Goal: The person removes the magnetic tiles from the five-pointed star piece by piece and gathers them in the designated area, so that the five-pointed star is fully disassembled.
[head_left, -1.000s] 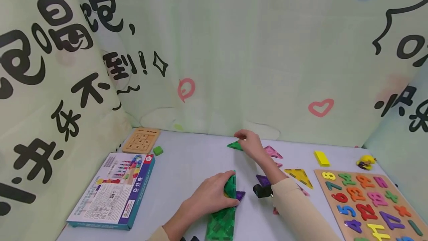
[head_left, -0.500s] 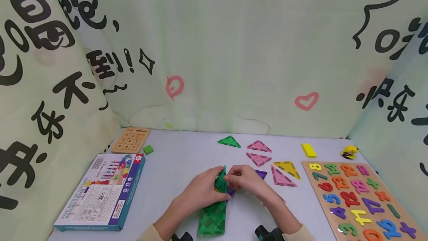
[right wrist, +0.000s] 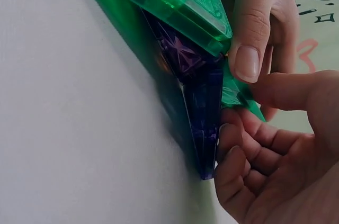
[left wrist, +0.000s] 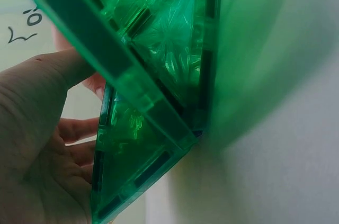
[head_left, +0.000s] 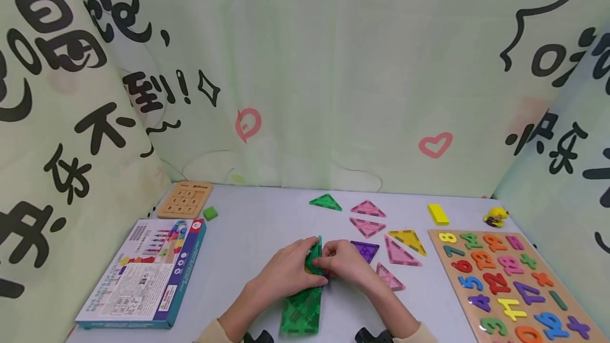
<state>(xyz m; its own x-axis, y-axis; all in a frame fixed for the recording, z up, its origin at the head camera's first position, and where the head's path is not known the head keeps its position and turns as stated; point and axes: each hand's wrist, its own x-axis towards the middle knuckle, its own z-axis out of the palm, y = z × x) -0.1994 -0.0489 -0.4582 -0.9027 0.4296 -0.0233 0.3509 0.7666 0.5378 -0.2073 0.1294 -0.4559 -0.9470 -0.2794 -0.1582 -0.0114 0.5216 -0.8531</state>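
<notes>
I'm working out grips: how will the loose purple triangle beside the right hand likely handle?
The purple triangle is probably stiff, given its straight, plastic-looking edges. Lying flat on the table, it would likely slide rather than roll. It looks thin, so probably light.

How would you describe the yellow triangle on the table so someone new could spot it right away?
On the right of the table lies the big tan board of colored numbers. Just left of its far-left corner is the yellow triangle, alongside a pink triangle. It's the only loose triangle that is yellow; the yellow block farther back is rectangular.
</notes>
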